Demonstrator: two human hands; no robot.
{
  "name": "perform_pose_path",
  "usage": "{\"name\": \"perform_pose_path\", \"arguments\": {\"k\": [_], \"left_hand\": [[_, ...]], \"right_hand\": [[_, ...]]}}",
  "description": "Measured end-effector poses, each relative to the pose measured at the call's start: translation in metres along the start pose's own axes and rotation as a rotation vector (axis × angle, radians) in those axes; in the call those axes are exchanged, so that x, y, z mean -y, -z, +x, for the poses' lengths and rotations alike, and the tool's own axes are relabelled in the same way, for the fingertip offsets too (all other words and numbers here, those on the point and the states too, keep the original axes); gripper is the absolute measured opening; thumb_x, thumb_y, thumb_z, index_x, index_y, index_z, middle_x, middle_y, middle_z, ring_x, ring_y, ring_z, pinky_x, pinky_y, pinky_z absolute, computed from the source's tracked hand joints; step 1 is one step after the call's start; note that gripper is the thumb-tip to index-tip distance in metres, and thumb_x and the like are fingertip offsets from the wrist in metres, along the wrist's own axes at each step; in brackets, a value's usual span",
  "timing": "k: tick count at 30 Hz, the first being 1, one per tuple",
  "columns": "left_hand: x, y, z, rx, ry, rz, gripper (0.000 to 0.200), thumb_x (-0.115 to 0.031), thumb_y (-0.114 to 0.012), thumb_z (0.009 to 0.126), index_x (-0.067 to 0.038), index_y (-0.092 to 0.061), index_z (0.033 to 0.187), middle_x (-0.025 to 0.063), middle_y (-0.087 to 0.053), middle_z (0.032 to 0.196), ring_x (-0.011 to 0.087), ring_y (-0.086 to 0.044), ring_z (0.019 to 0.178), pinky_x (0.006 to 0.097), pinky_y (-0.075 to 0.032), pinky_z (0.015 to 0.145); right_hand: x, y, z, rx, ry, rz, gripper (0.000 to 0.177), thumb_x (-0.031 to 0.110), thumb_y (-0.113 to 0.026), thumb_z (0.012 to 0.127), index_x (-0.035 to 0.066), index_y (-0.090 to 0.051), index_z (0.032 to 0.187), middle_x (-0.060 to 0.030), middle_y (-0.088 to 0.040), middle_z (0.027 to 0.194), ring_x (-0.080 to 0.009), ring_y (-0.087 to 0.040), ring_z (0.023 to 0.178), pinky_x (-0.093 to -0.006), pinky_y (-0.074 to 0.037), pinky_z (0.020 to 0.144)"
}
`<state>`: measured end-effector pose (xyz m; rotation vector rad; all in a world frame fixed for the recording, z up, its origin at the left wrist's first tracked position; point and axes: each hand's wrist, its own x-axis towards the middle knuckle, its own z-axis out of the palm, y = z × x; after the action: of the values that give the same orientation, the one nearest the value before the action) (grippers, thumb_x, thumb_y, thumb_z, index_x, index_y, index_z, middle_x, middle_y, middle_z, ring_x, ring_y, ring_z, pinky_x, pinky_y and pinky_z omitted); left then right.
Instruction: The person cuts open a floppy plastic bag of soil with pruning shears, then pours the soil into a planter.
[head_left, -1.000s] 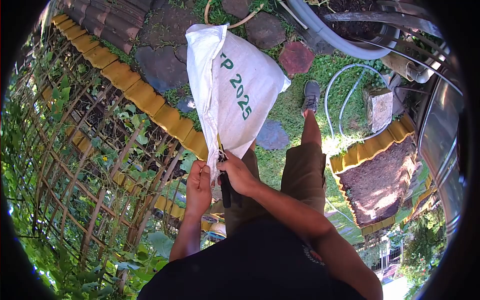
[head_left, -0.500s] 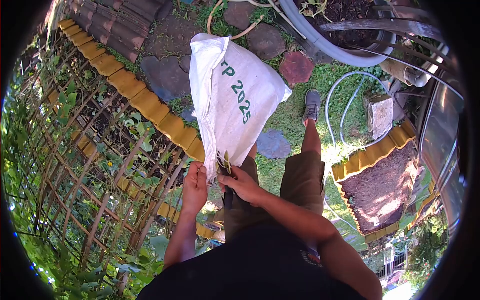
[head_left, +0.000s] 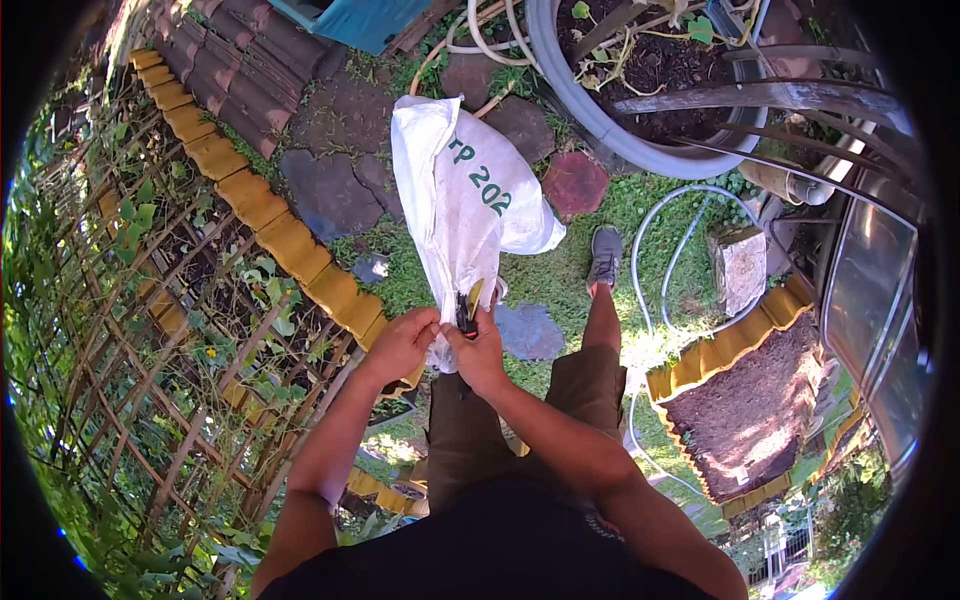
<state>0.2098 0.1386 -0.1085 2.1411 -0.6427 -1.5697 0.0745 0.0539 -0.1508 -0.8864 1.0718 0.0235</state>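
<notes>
A white woven sack [head_left: 455, 190] with green lettering hangs in front of me, its body bent over to the right. My left hand [head_left: 403, 345] pinches the gathered, frayed near end of the sack between thumb and fingers. Close beside it, my right hand [head_left: 478, 355] is closed around what look like pruning shears [head_left: 470, 310], dark with a yellowish part, pointing away from me. The right thumb also presses against the sack's bunched edge. The fingers hide most of the tool's handles.
Yellow edging tiles [head_left: 285, 245] border a trellis [head_left: 190, 400] with vines on the left. At the upper right stands a large grey round planter [head_left: 600, 125]. A pale hose [head_left: 645, 245] loops around a stone block [head_left: 740, 270]. Flat paving stones [head_left: 525, 330] lie in the grass.
Both hands have moved up and away from my body, drawing closer together. The sack has folded and slumped more, hiding the end of its lettering. The view has shifted slightly.
</notes>
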Motion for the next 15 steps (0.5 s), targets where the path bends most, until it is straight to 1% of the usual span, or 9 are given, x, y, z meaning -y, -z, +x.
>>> {"name": "perform_pose_path", "arguments": {"k": [1, 4, 6, 7, 10, 12, 13, 14, 15], "left_hand": [[0.001, 0.003, 0.011, -0.008, -0.034, 0.039, 0.014, -0.015, -0.058, 0.093, -0.005, -0.062, 0.101, 0.0177, -0.067, 0.096, 0.0364, -0.063, 0.098, 0.0451, -0.050, 0.079], [-0.019, 0.050, 0.060, 0.213, 0.115, 0.482, 0.021, -0.024, -0.060, 0.091, -0.006, -0.064, 0.102, 0.0161, -0.068, 0.102, 0.0357, -0.065, 0.099, 0.0486, -0.051, 0.082], [-0.046, 0.078, 0.113, -0.113, 0.216, 0.493, 0.026, -0.030, -0.062, 0.088, -0.007, -0.063, 0.101, 0.0172, -0.069, 0.104, 0.0367, -0.067, 0.096, 0.0507, -0.052, 0.083], [-0.039, 0.083, 0.146, -0.349, 0.107, 0.491, 0.029, -0.032, -0.063, 0.089, -0.010, -0.062, 0.108, 0.0158, -0.070, 0.087, 0.0378, -0.068, 0.088, 0.0503, -0.053, 0.076], [-0.040, 0.084, 0.250, -0.690, 0.063, 0.633, 0.036, -0.036, -0.066, 0.088, -0.006, -0.059, 0.108, 0.0163, -0.072, 0.094, 0.0416, -0.069, 0.089, 0.0495, -0.055, 0.081], [-0.021, 0.073, 0.301, -0.789, 0.115, 0.690, 0.036, -0.034, -0.065, 0.089, -0.004, -0.060, 0.109, 0.0186, -0.071, 0.099, 0.0419, -0.069, 0.090, 0.0492, -0.056, 0.083], [-0.011, 0.072, 0.326, -0.843, 0.139, 0.716, 0.036, -0.033, -0.064, 0.090, -0.003, -0.060, 0.110, 0.0197, -0.071, 0.102, 0.0420, -0.069, 0.091, 0.0490, -0.056, 0.083], [0.003, 0.080, 0.349, -0.770, 0.180, 0.679, 0.035, -0.032, -0.064, 0.090, -0.003, -0.061, 0.111, 0.0209, -0.071, 0.103, 0.0409, -0.069, 0.091, 0.0483, -0.056, 0.083], [0.024, 0.089, 0.365, -0.684, 0.219, 0.644, 0.034, -0.030, -0.063, 0.091, -0.003, -0.061, 0.112, 0.0221, -0.070, 0.104, 0.0399, -0.070, 0.091, 0.0477, -0.057, 0.083]], "right_hand": [[-0.008, 0.002, 0.007, -0.003, -0.031, 0.010, 0.025, 0.002, -0.067, 0.088, 0.003, -0.061, 0.112, 0.0017, -0.063, 0.084, -0.0059, -0.054, 0.072, -0.0255, -0.046, 0.065], [-0.039, 0.013, 0.035, -0.037, 0.047, -0.233, 0.020, 0.002, -0.067, 0.088, 0.004, -0.060, 0.106, 0.0038, -0.058, 0.077, -0.0051, -0.050, 0.067, -0.0258, -0.043, 0.059], [-0.045, 0.018, 0.046, -0.036, 0.020, -0.235, 0.018, 0.001, -0.067, 0.088, 0.004, -0.059, 0.104, 0.0048, -0.054, 0.074, -0.0047, -0.047, 0.064, -0.0261, -0.041, 0.055], [-0.047, 0.020, 0.050, -0.028, -0.012, -0.201, 0.017, 0.001, -0.067, 0.088, 0.004, -0.058, 0.103, 0.0052, -0.053, 0.072, -0.0046, -0.046, 0.062, -0.0262, -0.040, 0.054], [-0.041, 0.021, 0.058, -0.005, -0.100, -0.172, 0.024, 0.008, -0.069, 0.085, 0.004, -0.058, 0.105, -0.0027, -0.056, 0.070, -0.0133, -0.051, 0.062, -0.0342, -0.046, 0.059], [-0.041, 0.021, 0.061, 0.039, -0.140, -0.110, 0.023, 0.006, -0.067, 0.087, 0.004, -0.059, 0.108, 0.0014, -0.055, 0.071, -0.0069, -0.049, 0.061, -0.0288, -0.043, 0.056], [-0.036, 0.019, 0.061, 0.041, -0.107, -0.116, 0.022, 0.003, -0.067, 0.088, 0.004, -0.059, 0.108, 0.0033, -0.055, 0.072, -0.0052, -0.048, 0.062, -0.0265, -0.042, 0.056], [-0.028, 0.018, 0.062, 0.044, -0.075, -0.122, 0.021, 0.000, -0.066, 0.089, 0.004, -0.059, 0.108, 0.0052, -0.055, 0.074, -0.0036, -0.048, 0.063, -0.0241, -0.041, 0.056], [-0.022, 0.019, 0.062, 0.055, -0.118, -0.136, 0.022, 0.000, -0.067, 0.089, 0.004, -0.060, 0.109, 0.0062, -0.053, 0.074, -0.0035, -0.047, 0.064, -0.0238, -0.041, 0.057]]}}
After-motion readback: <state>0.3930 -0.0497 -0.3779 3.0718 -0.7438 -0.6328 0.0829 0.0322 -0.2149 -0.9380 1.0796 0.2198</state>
